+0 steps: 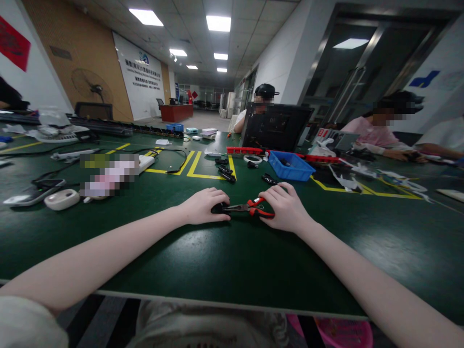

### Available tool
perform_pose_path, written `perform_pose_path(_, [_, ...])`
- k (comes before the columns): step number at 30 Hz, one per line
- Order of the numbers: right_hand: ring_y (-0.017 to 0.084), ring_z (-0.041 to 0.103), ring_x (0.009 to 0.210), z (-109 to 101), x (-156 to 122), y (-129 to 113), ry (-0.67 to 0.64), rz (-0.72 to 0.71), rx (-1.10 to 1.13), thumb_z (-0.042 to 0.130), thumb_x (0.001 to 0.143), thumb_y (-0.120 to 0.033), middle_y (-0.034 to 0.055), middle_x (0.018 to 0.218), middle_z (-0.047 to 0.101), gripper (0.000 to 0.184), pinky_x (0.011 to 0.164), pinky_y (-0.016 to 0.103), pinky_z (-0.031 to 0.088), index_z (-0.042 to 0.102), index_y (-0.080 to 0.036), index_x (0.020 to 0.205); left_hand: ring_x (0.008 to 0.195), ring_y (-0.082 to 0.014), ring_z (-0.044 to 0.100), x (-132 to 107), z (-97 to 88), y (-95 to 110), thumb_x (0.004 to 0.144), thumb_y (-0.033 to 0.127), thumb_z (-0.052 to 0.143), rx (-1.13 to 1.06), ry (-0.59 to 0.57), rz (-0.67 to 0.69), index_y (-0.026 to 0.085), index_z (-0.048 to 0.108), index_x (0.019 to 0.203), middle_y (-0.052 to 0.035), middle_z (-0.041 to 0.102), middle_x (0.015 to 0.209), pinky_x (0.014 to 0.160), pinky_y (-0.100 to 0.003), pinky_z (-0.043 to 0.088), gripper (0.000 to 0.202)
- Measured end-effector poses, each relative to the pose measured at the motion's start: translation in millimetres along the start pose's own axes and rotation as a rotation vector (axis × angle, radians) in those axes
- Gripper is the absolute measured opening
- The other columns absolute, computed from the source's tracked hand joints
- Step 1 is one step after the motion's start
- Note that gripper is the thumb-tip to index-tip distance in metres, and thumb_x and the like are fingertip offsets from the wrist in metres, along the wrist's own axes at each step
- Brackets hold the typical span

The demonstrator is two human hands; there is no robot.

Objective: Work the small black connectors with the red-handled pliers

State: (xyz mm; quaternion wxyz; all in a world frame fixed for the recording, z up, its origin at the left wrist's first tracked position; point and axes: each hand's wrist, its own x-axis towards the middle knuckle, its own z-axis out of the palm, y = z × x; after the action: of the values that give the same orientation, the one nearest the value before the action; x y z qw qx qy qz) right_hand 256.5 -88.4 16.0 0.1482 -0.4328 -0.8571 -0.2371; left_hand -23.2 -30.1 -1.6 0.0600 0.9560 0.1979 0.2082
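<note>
My right hand (284,207) is closed around the red and black handles of needle-nose pliers (242,208), which point left. Opposite it, my left hand (205,205) is closed on a small black part (218,208), mostly hidden by the fingers, so its kind cannot be made out. The tip of the pliers reaches this part. Both hands are low over the green table (203,261). Beyond them lie small black pieces (226,172) in a loose group, and another black piece (268,179) sits just past my right hand.
A blue bin (291,166) with dark items stands beyond my right hand, near red strips (244,150) and a large black monitor (277,126). Left are a white earbud case (62,199), a phone-like device (34,192) and cables. Co-workers sit across the table and at right.
</note>
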Motion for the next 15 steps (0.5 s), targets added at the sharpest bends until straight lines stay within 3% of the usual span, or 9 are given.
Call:
perform_pose_path(9, [0.030, 0.058, 0.100, 6.1, -0.6, 2.7, 0.113, -0.067, -0.056, 0.064, 0.071, -0.038, 0.0112, 0.094, 0.068, 0.038, 0.104, 0.047, 0.028, 0.064, -0.015, 0.102, 0.107, -0.0247, 0.059, -1.1, 1.6, 0.1, 0.088, 0.047, 0.062, 0.056, 0.010, 0.020, 0.018, 0.058, 0.111, -0.0095, 0.060, 0.120, 0.094, -0.038, 0.045, 0.037])
perform_pose_path(15, [0.029, 0.058, 0.101, 7.0, -1.1, 4.0, 0.122, -0.076, -0.055, 0.065, 0.071, -0.037, 0.0110, 0.095, 0.068, 0.038, 0.105, 0.047, 0.027, 0.064, -0.015, 0.103, 0.112, -0.0251, 0.058, -1.6, 2.3, 0.0, 0.088, 0.046, 0.063, 0.075, 0.022, 0.021, 0.019, 0.058, 0.113, -0.0106, 0.058, 0.125, 0.095, -0.039, 0.046, 0.038])
